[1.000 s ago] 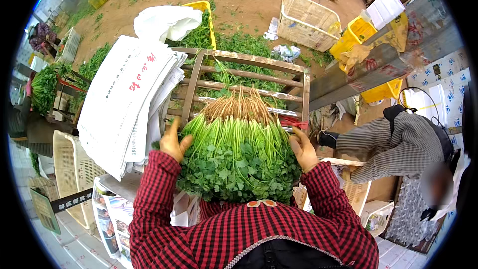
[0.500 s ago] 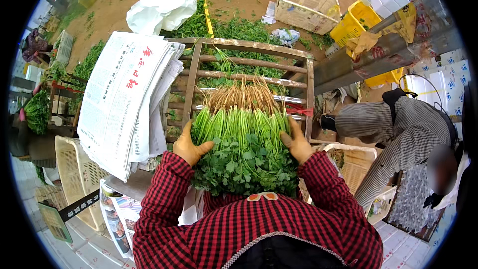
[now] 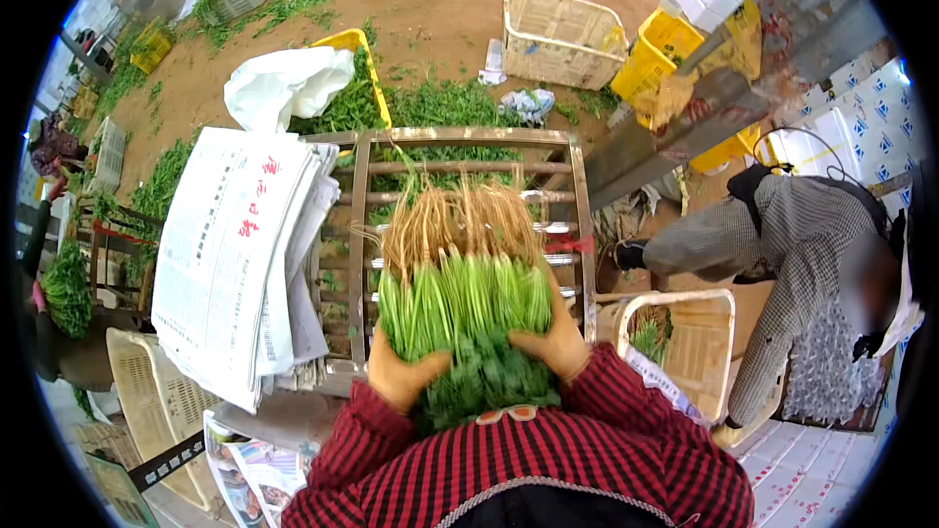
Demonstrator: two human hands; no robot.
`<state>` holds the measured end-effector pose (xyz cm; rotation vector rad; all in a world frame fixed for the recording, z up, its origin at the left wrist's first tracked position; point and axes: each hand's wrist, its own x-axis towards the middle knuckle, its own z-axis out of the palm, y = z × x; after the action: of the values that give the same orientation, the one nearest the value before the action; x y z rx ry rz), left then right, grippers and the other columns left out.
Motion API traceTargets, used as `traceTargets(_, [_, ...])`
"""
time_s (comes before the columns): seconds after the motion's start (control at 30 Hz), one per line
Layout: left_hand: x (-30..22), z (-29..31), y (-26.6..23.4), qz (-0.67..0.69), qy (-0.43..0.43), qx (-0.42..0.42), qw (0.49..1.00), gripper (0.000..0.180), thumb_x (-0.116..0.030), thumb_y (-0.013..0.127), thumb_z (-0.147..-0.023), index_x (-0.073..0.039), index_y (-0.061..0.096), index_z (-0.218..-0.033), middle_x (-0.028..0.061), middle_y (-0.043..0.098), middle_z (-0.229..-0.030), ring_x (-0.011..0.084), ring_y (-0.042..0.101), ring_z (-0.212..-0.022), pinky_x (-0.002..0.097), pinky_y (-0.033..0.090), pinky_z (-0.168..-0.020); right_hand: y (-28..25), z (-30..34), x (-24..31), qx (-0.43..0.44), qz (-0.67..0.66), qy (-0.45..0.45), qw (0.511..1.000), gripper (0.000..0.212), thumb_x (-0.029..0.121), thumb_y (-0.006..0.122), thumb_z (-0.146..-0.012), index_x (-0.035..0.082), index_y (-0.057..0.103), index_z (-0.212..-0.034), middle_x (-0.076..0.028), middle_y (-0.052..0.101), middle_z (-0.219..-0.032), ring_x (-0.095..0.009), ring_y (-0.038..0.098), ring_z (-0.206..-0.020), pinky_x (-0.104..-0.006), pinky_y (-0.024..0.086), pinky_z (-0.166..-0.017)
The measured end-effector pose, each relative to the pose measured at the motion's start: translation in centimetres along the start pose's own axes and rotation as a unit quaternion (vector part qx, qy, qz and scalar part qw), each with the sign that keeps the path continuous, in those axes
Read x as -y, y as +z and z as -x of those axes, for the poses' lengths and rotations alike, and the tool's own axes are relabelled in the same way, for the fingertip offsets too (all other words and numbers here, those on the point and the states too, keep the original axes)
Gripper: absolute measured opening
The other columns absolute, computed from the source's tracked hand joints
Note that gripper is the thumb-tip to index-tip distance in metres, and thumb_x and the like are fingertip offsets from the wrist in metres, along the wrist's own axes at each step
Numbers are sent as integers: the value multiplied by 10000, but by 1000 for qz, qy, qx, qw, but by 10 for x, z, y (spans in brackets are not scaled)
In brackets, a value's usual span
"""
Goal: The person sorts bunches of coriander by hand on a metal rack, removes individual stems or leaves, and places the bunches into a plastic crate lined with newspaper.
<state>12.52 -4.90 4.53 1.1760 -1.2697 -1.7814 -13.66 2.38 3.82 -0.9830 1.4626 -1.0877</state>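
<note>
1. Left hand (image 3: 403,378): wears an orange-brown glove and is pressed against the left flank of the herb bundle (image 3: 465,318). Its grip is closed on the bundle, thumb lying over the leaves.
2. Right hand (image 3: 553,340): gloved the same way and clamped on the bundle's right flank. Its grip is likewise closed on the bundle.
3. Herb bundle: held between both hands just in front of the person's chest, above the near end of the rack (image 3: 358,235). The leafy end points toward the person; the pale tan roots (image 3: 460,220) fan out at the far end. Whether the bundle touches the rack cannot be told.
4. Rack: a slatted frame of weathered wood and metal rails, with loose greens showing through the gaps.
5. Newspapers (image 3: 230,254): a thick stack lying on the rack's left side, just beside the bundle and overhanging the frame.
6. Sleeves (image 3: 626,411): red-and-black check, entering from the lower edge.
7. White bag (image 3: 284,83): on the ground beyond the newspapers, next to a yellow crate (image 3: 357,49) holding greens.
8. Cream basket (image 3: 562,34): on the dirt floor at the far side, well apart from the hands.
9. Second basket (image 3: 699,347): cream, just right of the right hand, greens visible inside.
10. Another person (image 3: 782,244): at right, in a grey checked garment, bent over, one hand reaching toward the second basket's near rim.
</note>
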Motion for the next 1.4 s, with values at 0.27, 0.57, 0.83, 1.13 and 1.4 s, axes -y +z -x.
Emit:
traceTargets(0.27, [15,6,-1,99,-10,-22,995,844,-44,848,-780,66,347,-1450,214,622,-1284,292,672,-1093,418,553,-985,6,13,9,-53,176,-13,983,1219,245,885,-768,98,54,-1647,-220,384,-1587,-339,493,-1383,-431,422,-1139])
traceTargets(0.57, [62,-28,-16,-105,-268,-88,954,1203,-361,922,-738,112,186,-1563,279,466,-1492,338,495,-1350,394,425,-1123,1,-14,-35,-52,61,196,977,1224,386,899,-761,132,94,-1648,-202,428,-1555,-331,456,-1406,-438,381,-1172])
traceTargets(0.83, [94,-22,-23,-7,-184,-51,982,1157,-344,923,-729,162,236,-1511,276,524,-1423,331,530,-1298,387,412,-1126,-7,-10,-62,-31,54,186,981,1261,501,891,-737,112,103,-1641,-209,514,-1483,-340,538,-1331,-404,439,-1118])
traceTargets(1.13, [101,-37,-29,-85,-151,-33,984,1256,-532,878,-753,188,193,-1521,333,450,-1483,368,487,-1360,394,431,-1118,-8,-19,-57,19,-68,153,986,1105,256,863,-834,30,112,-1613,-213,493,-1489,-288,538,-1315,-356,475,-1079])
traceTargets(1.4, [60,54,39,48,-77,22,996,1380,-615,880,-704,165,114,-1547,308,327,-1581,366,368,-1455,433,338,-1197,-59,47,-48,85,-200,114,969,658,127,734,-929,12,424,-1498,-126,631,-1291,-230,648,-1085,-371,538,-908])
